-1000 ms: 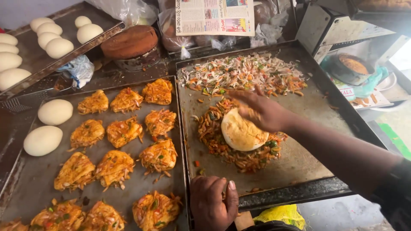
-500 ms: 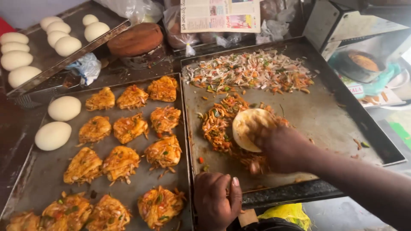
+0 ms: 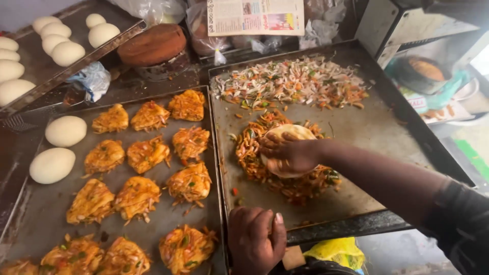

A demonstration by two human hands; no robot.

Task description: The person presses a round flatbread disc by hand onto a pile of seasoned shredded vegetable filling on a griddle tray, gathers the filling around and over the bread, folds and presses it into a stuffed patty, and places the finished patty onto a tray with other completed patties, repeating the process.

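Observation:
My right hand (image 3: 289,155) lies flat on a pale round dough disc (image 3: 290,133), pressing it onto a heap of orange shredded vegetable mix (image 3: 300,184) on the right metal tray (image 3: 367,127). My left hand (image 3: 256,244) grips the near edge of the trays with curled fingers. A wider spread of shredded vegetables (image 3: 290,81) covers the far part of that tray.
The left tray (image 3: 30,214) holds several orange fried patties (image 3: 147,153) and two dough balls (image 3: 58,147). More dough balls (image 3: 61,43) sit on a tray at the back left. A round brown lid (image 3: 153,45), plastic bags and a printed paper (image 3: 254,16) stand behind.
My right hand slid from the disc's far side around to its left and now covers most of it. The left hand stayed on the tray edge.

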